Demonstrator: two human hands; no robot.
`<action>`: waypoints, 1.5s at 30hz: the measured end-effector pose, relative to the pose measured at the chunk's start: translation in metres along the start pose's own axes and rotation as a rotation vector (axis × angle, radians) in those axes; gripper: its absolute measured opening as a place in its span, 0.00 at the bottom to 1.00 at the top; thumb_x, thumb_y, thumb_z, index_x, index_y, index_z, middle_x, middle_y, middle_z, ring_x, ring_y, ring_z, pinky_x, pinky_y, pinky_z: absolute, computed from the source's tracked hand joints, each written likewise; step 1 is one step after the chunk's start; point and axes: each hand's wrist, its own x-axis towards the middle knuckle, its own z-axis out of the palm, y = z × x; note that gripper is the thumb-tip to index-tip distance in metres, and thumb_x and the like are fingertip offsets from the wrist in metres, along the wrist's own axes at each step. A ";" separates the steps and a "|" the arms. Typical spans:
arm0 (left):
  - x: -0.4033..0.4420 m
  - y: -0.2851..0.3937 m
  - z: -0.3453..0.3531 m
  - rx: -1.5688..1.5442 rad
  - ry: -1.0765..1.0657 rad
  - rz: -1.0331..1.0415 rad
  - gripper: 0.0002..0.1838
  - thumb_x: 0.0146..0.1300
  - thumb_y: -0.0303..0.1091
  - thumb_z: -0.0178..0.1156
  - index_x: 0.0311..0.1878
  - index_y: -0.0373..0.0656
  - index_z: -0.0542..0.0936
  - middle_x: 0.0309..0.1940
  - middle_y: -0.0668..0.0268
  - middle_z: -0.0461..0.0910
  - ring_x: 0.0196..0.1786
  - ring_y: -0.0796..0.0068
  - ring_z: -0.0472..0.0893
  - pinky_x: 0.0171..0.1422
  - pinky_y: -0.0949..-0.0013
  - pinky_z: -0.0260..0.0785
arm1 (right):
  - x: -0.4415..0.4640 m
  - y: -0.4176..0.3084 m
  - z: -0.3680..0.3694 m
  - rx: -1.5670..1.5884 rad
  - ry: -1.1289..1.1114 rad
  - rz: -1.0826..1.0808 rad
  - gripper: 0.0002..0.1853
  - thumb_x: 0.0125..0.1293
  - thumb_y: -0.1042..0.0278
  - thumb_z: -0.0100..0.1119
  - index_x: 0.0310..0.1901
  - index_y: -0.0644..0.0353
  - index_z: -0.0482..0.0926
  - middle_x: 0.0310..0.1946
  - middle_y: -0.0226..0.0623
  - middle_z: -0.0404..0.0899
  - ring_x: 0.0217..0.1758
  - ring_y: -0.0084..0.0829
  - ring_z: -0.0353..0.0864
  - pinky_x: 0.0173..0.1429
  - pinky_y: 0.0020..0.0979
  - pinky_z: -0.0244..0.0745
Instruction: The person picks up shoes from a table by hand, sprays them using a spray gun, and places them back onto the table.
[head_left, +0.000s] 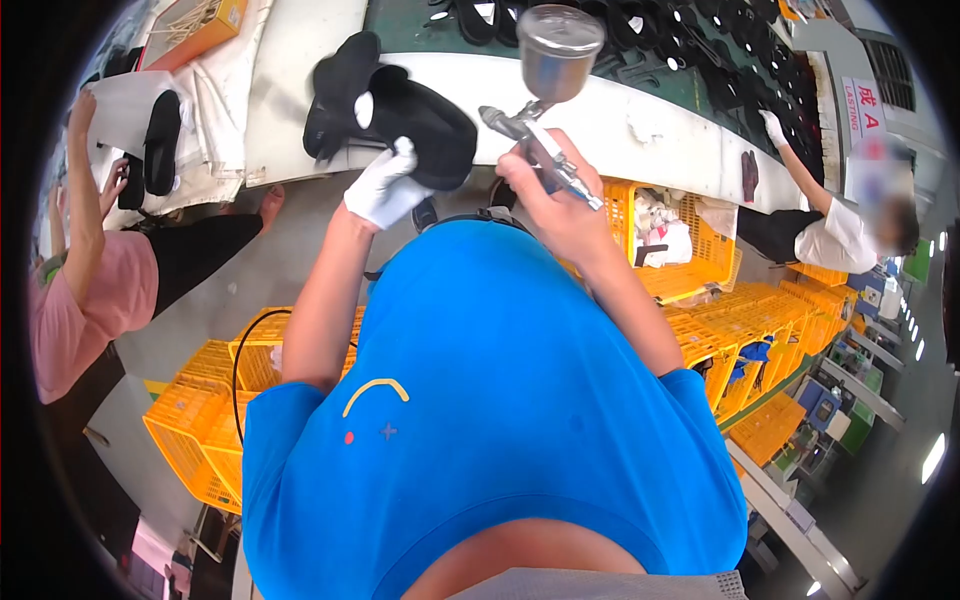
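So I've got a black shoe up over the near edge of the white bench — my left hand, in a white glove, is closed on its near end, though I can't tell how most of those fingers sit behind it. A 2nd shoe, kinda blurry, is right up against it. My right hand is bare, fingers wrapped round a spray gun with a metal cup on top — nozzle end toward the shoe. Past the bench there's a green surface loaded with more black footwear. 1 person in pink is off to my left, 1 in white to my right, and yellow crates sit on both sides of me.
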 end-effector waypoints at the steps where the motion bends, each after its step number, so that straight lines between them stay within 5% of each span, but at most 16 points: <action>1: 0.008 -0.003 0.004 0.118 -0.033 0.065 0.33 0.65 0.35 0.70 0.72 0.44 0.68 0.66 0.61 0.75 0.68 0.60 0.75 0.76 0.50 0.64 | 0.000 0.005 -0.003 0.009 0.019 0.033 0.10 0.65 0.66 0.69 0.42 0.62 0.81 0.35 0.42 0.82 0.42 0.40 0.81 0.50 0.37 0.76; 4: 0.026 -0.012 0.012 0.441 0.321 0.226 0.23 0.63 0.20 0.66 0.61 0.44 0.75 0.47 0.70 0.79 0.52 0.76 0.80 0.64 0.66 0.75 | 0.007 0.010 -0.004 -0.008 0.095 0.051 0.10 0.66 0.66 0.69 0.41 0.62 0.81 0.35 0.43 0.82 0.42 0.41 0.81 0.49 0.37 0.76; 6: 0.032 -0.015 0.014 0.558 0.343 0.343 0.15 0.61 0.25 0.71 0.51 0.40 0.82 0.47 0.67 0.84 0.49 0.76 0.83 0.59 0.72 0.76 | 0.015 0.017 -0.004 -0.065 0.100 -0.017 0.11 0.65 0.64 0.70 0.40 0.62 0.81 0.35 0.43 0.82 0.42 0.42 0.81 0.49 0.38 0.76; 8: 0.036 -0.016 0.022 0.579 0.406 0.388 0.18 0.59 0.26 0.72 0.53 0.39 0.82 0.49 0.67 0.84 0.49 0.77 0.83 0.59 0.72 0.76 | 0.023 0.021 -0.001 -0.212 0.190 -0.217 0.13 0.63 0.63 0.73 0.39 0.61 0.81 0.33 0.41 0.83 0.43 0.41 0.82 0.49 0.39 0.76; 12: 0.032 -0.013 0.031 0.748 0.451 0.381 0.23 0.58 0.29 0.74 0.57 0.39 0.82 0.52 0.67 0.84 0.52 0.77 0.82 0.61 0.71 0.74 | 0.035 0.023 0.001 -0.258 0.217 -0.262 0.13 0.61 0.62 0.74 0.39 0.59 0.81 0.29 0.40 0.83 0.43 0.41 0.82 0.50 0.40 0.76; 18: 0.034 -0.014 0.026 0.850 0.423 0.399 0.25 0.61 0.32 0.73 0.61 0.42 0.81 0.56 0.67 0.83 0.57 0.76 0.80 0.64 0.68 0.72 | 0.048 0.018 0.021 -0.270 0.176 -0.448 0.15 0.62 0.60 0.74 0.34 0.57 0.77 0.18 0.33 0.80 0.23 0.38 0.80 0.60 0.44 0.75; 20: 0.034 -0.015 0.018 0.963 0.412 0.383 0.24 0.66 0.35 0.69 0.64 0.43 0.78 0.60 0.66 0.80 0.60 0.74 0.78 0.66 0.67 0.70 | 0.048 0.010 0.030 -0.281 0.129 -0.461 0.15 0.62 0.57 0.73 0.35 0.57 0.77 0.19 0.35 0.81 0.25 0.38 0.82 0.61 0.45 0.74; 21: 0.040 -0.018 -0.005 0.976 0.359 0.417 0.25 0.68 0.36 0.68 0.66 0.43 0.77 0.62 0.65 0.79 0.62 0.73 0.77 0.67 0.66 0.69 | 0.048 0.003 0.033 -0.307 0.101 -0.432 0.13 0.59 0.63 0.77 0.32 0.59 0.80 0.25 0.37 0.82 0.36 0.42 0.82 0.50 0.39 0.77; 24: 0.046 -0.023 -0.023 1.001 0.307 0.406 0.26 0.74 0.39 0.60 0.72 0.44 0.70 0.69 0.64 0.72 0.69 0.69 0.71 0.73 0.64 0.63 | 0.051 0.003 0.046 -0.246 0.092 -0.534 0.15 0.60 0.60 0.76 0.33 0.60 0.79 0.18 0.32 0.80 0.25 0.38 0.82 0.62 0.43 0.74; 28: 0.040 -0.019 -0.016 0.980 0.298 0.359 0.27 0.76 0.40 0.58 0.74 0.44 0.67 0.71 0.63 0.70 0.72 0.69 0.69 0.76 0.64 0.60 | 0.052 -0.001 0.051 -0.245 0.066 -0.539 0.14 0.60 0.60 0.76 0.33 0.59 0.80 0.18 0.33 0.79 0.26 0.38 0.82 0.61 0.44 0.75; 32: 0.032 -0.012 0.001 1.060 0.427 0.397 0.26 0.68 0.40 0.67 0.67 0.44 0.77 0.64 0.65 0.79 0.63 0.72 0.77 0.68 0.65 0.69 | 0.047 0.004 0.037 -0.330 0.106 -0.424 0.15 0.62 0.56 0.73 0.35 0.59 0.79 0.21 0.37 0.82 0.30 0.41 0.83 0.60 0.44 0.74; 36: 0.018 0.011 0.024 0.981 0.441 0.183 0.24 0.63 0.33 0.71 0.62 0.39 0.80 0.57 0.66 0.83 0.57 0.76 0.80 0.64 0.68 0.71 | 0.038 0.023 0.010 -0.366 0.190 -0.238 0.18 0.64 0.52 0.70 0.40 0.61 0.80 0.23 0.41 0.82 0.32 0.45 0.82 0.58 0.43 0.74; 38: 0.015 0.016 -0.015 0.790 0.223 0.177 0.26 0.66 0.34 0.69 0.66 0.39 0.77 0.58 0.67 0.81 0.61 0.76 0.77 0.67 0.66 0.70 | 0.031 0.027 -0.007 -0.376 0.156 -0.078 0.16 0.67 0.55 0.68 0.43 0.61 0.81 0.26 0.40 0.82 0.34 0.37 0.83 0.52 0.37 0.77; 39: 0.011 0.015 -0.013 0.595 0.259 0.208 0.26 0.70 0.37 0.64 0.68 0.41 0.73 0.59 0.68 0.80 0.63 0.73 0.76 0.68 0.63 0.69 | 0.028 0.033 -0.011 -0.098 0.110 0.074 0.15 0.69 0.56 0.66 0.43 0.61 0.81 0.27 0.38 0.82 0.34 0.31 0.83 0.49 0.34 0.77; 41: 0.008 0.016 0.022 0.316 0.406 0.376 0.22 0.76 0.44 0.55 0.68 0.46 0.71 0.62 0.63 0.78 0.61 0.67 0.79 0.51 0.65 0.74 | 0.022 0.028 -0.014 0.252 0.049 0.205 0.13 0.72 0.58 0.63 0.43 0.61 0.80 0.31 0.31 0.81 0.34 0.19 0.82 0.41 0.25 0.77; 45: 0.004 0.053 0.015 -0.087 0.071 -0.140 0.38 0.73 0.64 0.44 0.74 0.45 0.66 0.55 0.47 0.76 0.37 0.59 0.77 0.25 0.65 0.63 | 0.026 0.024 -0.004 0.444 -0.170 0.194 0.14 0.71 0.60 0.65 0.47 0.63 0.79 0.34 0.31 0.81 0.35 0.21 0.83 0.41 0.26 0.77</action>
